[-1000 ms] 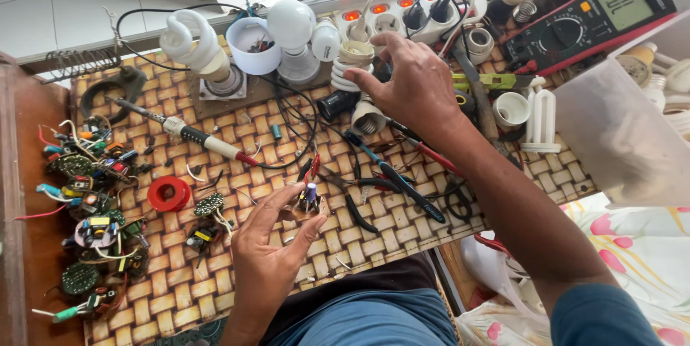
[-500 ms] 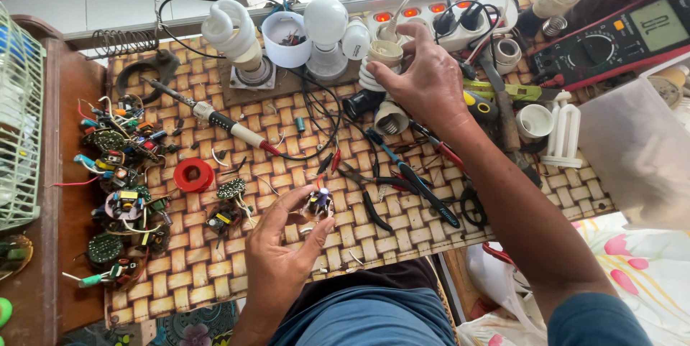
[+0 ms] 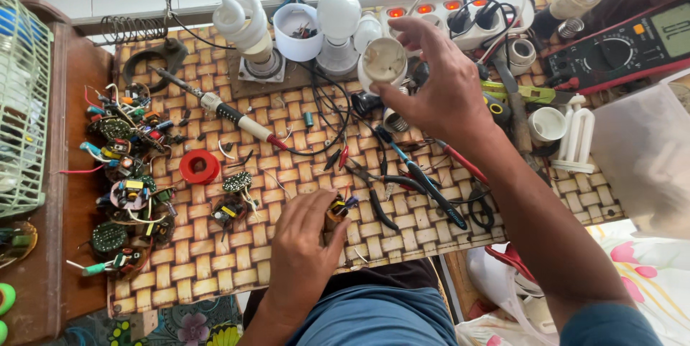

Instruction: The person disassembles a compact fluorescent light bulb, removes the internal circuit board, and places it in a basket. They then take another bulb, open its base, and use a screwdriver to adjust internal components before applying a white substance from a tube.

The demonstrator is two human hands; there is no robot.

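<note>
The woven mat [image 3: 215, 260] carried everything, and the two hands worked at its near and far edges. The right hand [image 3: 445, 94] had changed most — a second before it lay low over the clutter by the power strip [image 3: 460, 19]; now it was raised, fingers curled and pinching a white lamp base cup [image 3: 383, 62] by its rim, the open mouth turned up toward the camera. So the cup had been picked out of the pile and was clear of the mat, held just in front of the white globe bulb [image 3: 338, 22] and above the black-handled pliers [image 3: 424, 188]. That reads as a housing chosen to go with the board held below.

The left hand [image 3: 305, 245] had scarcely moved. Its fingers were bent and closed around a small circuit board [image 3: 338, 208] with orange and blue parts, pressed lightly to the mat near the person's body.

Left of that grip sat a red tape roll [image 3: 199, 167] and a heap of salvaged boards [image 3: 126, 188]; beyond it, toward the spiral lamp [image 3: 244, 22], lay a soldering iron [image 3: 223, 110].
</note>
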